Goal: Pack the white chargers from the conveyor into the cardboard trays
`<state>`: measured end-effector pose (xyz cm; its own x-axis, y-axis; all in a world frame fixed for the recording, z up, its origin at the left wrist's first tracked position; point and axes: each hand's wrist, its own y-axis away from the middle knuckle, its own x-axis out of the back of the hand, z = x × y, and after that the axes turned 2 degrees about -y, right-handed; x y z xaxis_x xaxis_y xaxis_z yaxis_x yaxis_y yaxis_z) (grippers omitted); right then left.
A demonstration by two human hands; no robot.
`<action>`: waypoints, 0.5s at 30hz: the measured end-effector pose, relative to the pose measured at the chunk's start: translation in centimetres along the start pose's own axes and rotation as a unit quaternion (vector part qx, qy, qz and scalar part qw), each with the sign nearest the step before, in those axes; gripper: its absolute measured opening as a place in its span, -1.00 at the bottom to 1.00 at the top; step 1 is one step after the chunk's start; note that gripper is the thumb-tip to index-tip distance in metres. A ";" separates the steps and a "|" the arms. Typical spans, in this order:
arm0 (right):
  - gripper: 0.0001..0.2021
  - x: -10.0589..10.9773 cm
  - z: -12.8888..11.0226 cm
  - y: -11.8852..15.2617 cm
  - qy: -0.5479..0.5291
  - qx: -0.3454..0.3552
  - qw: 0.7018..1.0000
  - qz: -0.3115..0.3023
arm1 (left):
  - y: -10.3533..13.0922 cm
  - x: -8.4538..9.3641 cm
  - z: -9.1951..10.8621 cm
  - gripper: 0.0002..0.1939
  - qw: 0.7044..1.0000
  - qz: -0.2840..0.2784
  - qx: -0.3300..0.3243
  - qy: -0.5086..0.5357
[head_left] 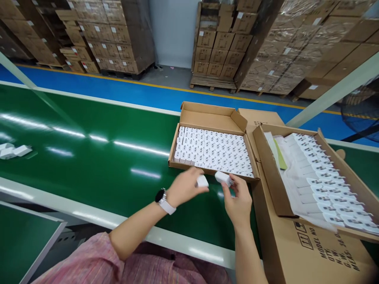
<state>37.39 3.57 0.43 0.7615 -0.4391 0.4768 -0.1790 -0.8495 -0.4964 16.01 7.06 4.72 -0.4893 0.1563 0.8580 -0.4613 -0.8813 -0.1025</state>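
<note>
My left hand (183, 187), with a watch on its wrist, is closed round a white power adapter (202, 181). Thumb and fingers of my right hand (239, 199) pinch another white adapter (222, 177); the two pieces are a small gap apart. Both hands are over the green belt (133, 189), at the near edge of an open cardboard box (204, 118). Rows of white adapters (213, 148) stand packed in that box, small metal parts on their tops.
At right, a second open carton (271, 185) holds white adapters (328, 177) with metal pins and white wrapping, resting on a large printed carton (296, 256). A few white pieces (14, 151) lie on the belt at far left. Stacked cartons (219, 47) stand beyond.
</note>
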 end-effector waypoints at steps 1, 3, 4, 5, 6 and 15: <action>-0.61 -1.0 -0.7 -0.9 -0.004 0.022 1.000 -0.018 | -0.2 1.7 -1.3 -0.51 0.998 0.047 0.051 -0.004; -0.66 -3.4 -2.0 -2.7 -0.013 0.061 0.997 -0.053 | -1.0 4.3 -3.4 -0.56 0.985 0.108 0.130 -0.035; -0.68 -4.6 -2.6 -3.5 -0.014 0.078 0.994 -0.073 | -1.4 5.2 -4.2 -0.58 0.979 0.117 0.154 -0.058; -0.69 -5.8 -3.0 -4.3 -0.008 0.098 0.990 -0.100 | -1.9 5.8 -4.8 -0.59 0.976 0.112 0.169 -0.083; -0.69 -6.8 -3.3 -5.0 0.003 0.119 0.984 -0.131 | -2.4 6.1 -5.1 -0.59 0.974 0.097 0.177 -0.107; -0.69 -9.6 -2.4 -7.0 0.098 0.197 0.942 -0.253 | -4.8 5.0 -4.9 -0.47 0.960 -0.011 0.199 -0.199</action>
<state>29.80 13.00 1.06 0.5504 -0.0857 0.8305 0.4505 -0.8070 -0.3819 12.16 14.23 7.00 -0.1238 0.0643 0.9902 -0.1113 -0.9925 0.0506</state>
